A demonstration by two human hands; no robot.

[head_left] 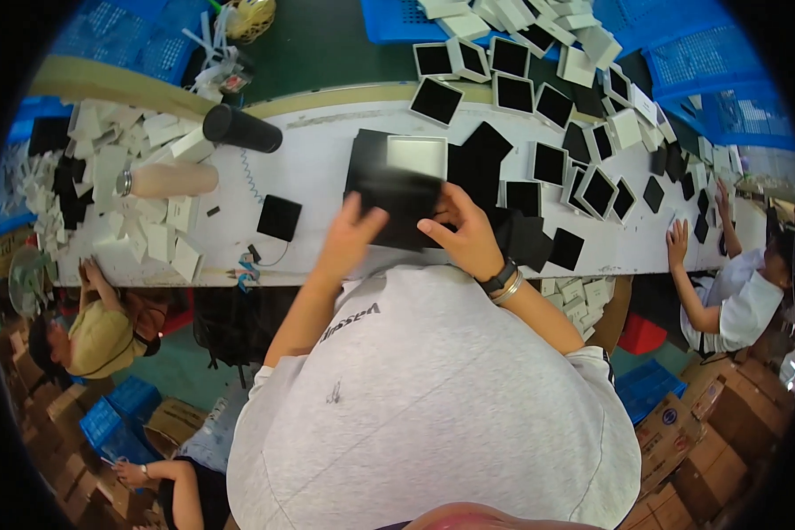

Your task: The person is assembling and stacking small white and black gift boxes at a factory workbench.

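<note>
The long white desk (327, 190) runs from left to right across the scene, and many things lie on it. On its far right side there is a big heap of small open boxes (539, 97) with black inside, and blue crates (715, 79) stand behind them. On the left side lies a pile of white cardboard pieces (124, 177), with a black cylinder (243, 129) and a pale bottle (163, 179) lying on their sides near it.

In the middle, near the desk edge, is a stack of black sheets (481, 163). Both hands hold 1 black square pad (402, 208) just above this edge. A white box (417, 156) sits just behind the pad. The left hand (349, 238) grips the pad's left side, fingers bent around it and slightly blurred. The right hand (464, 234) pinches the pad's right side with thumb and fingers; a watch (501, 276) and a bracelet are on its wrist.

A small black square (279, 217) lies alone to the left. At the far right, another person's hand (677, 240) rests flat on the desk.
</note>
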